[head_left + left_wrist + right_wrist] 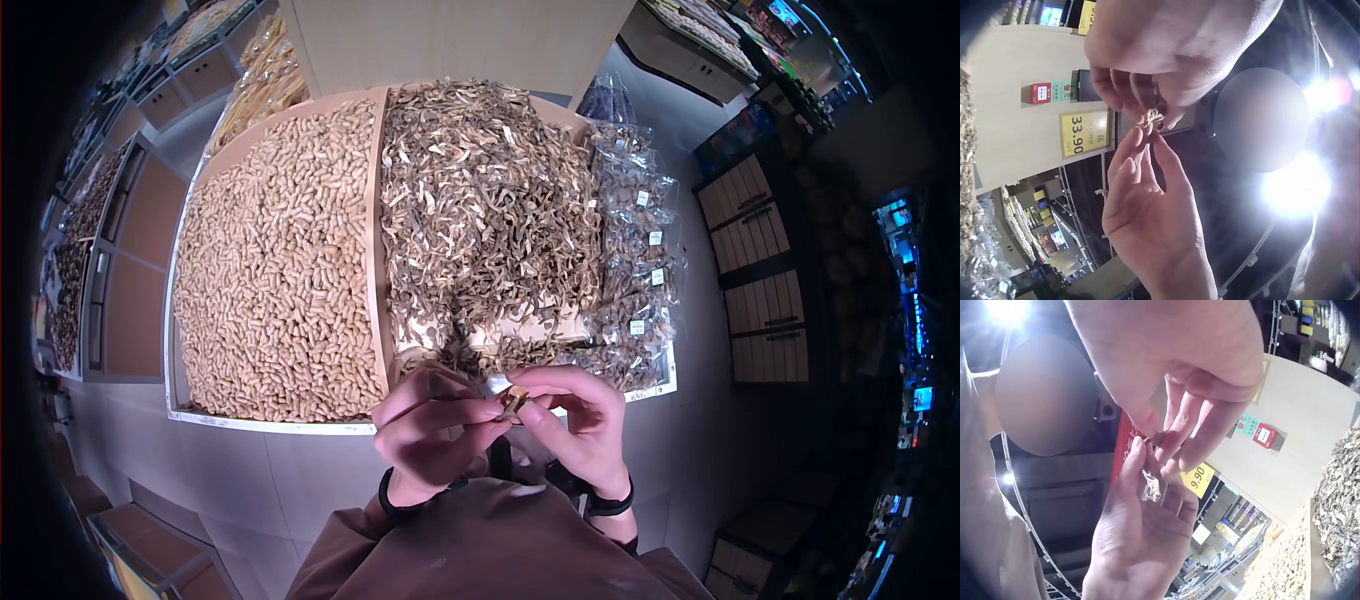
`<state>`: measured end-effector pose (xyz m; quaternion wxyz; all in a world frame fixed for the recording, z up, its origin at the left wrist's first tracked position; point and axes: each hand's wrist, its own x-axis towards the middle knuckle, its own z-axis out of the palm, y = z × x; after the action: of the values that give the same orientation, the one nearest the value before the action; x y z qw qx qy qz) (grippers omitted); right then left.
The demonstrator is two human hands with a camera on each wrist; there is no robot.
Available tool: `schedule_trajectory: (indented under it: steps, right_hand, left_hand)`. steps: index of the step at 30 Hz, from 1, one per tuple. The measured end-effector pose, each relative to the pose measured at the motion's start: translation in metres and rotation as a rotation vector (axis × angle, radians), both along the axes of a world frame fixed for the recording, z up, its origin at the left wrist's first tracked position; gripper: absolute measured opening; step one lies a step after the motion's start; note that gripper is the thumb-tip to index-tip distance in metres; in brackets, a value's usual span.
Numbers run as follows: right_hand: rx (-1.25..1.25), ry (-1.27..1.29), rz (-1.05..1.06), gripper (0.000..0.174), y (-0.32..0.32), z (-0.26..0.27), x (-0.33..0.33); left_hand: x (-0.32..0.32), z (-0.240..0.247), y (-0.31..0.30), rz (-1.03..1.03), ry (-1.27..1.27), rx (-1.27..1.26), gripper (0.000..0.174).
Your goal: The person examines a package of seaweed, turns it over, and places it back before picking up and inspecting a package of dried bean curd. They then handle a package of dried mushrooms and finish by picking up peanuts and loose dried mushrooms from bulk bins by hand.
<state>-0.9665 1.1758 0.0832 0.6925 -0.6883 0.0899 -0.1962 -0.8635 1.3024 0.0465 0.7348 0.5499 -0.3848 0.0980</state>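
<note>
Both hands meet in front of the bin's near edge and pinch one small dried mushroom piece [512, 402] between them. It is brown and tan in the head view; a pale, crumpled part [1152, 487] shows against the left fingers in the right wrist view. My left hand [435, 425] grips it from the left with curled fingers and thumb. From the other side, my right hand [582, 425] holds it between thumb and fingertips. In the left wrist view the ragged piece [1152, 116] sits right at the touching fingertips, which partly cover it. Behind the hands lies a heap of dried mushrooms [490, 200].
Peanuts in shell [280, 270] fill the left compartment, past a wooden divider [377, 230]. Clear bags [640, 250] with labels line the right side. A pale board [450, 45] stands at the back; a yellow price sign [1085, 133] shows 33.90. Dark wooden cabinets [755, 270] stand right.
</note>
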Motion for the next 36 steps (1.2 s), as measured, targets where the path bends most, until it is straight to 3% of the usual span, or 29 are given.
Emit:
schedule_trajectory:
  steps: [11,26,29,30,32,33,34,35,36]
  right_hand:
    - [-0.037,-0.013,-0.009,0.028,0.0,-0.003,-0.003]
    - [-0.121,-0.031,-0.006,0.026,0.001,-0.009,0.0]
    - [-0.119,0.207,-0.056,0.038,0.001,-0.021,0.012]
    - [-0.119,0.205,-0.052,0.038,-0.002,-0.03,0.016]
    - [-0.001,0.378,-0.012,0.037,-0.006,-0.052,0.021]
    - [0.062,0.405,0.016,0.036,-0.008,-0.065,0.022]
    - [0.06,0.404,0.02,0.036,-0.01,-0.075,0.022]
    - [-0.064,0.44,0.049,0.036,-0.01,-0.084,0.021]
    - [-0.186,0.475,0.079,0.037,-0.009,-0.09,0.02]
  left_hand:
    - [0.0,-0.003,0.006,-0.018,-0.012,0.039,0.034]
    - [0.007,-0.016,0.008,-0.013,0.079,0.075,0.024]
    - [0.032,-0.043,0.0,0.008,0.256,0.216,0.02]
    - [0.04,-0.058,-0.003,-0.019,0.468,0.285,0.01]
    - [0.066,-0.109,-0.01,-0.093,0.726,0.341,0.011]
    - [0.077,-0.131,-0.011,-0.089,0.725,0.339,0.011]
    - [0.088,-0.152,-0.011,-0.151,0.93,0.353,0.014]
    - [0.096,-0.17,-0.01,-0.214,1.135,0.365,0.017]
    - [0.1,-0.186,-0.008,-0.209,1.135,0.364,0.017]
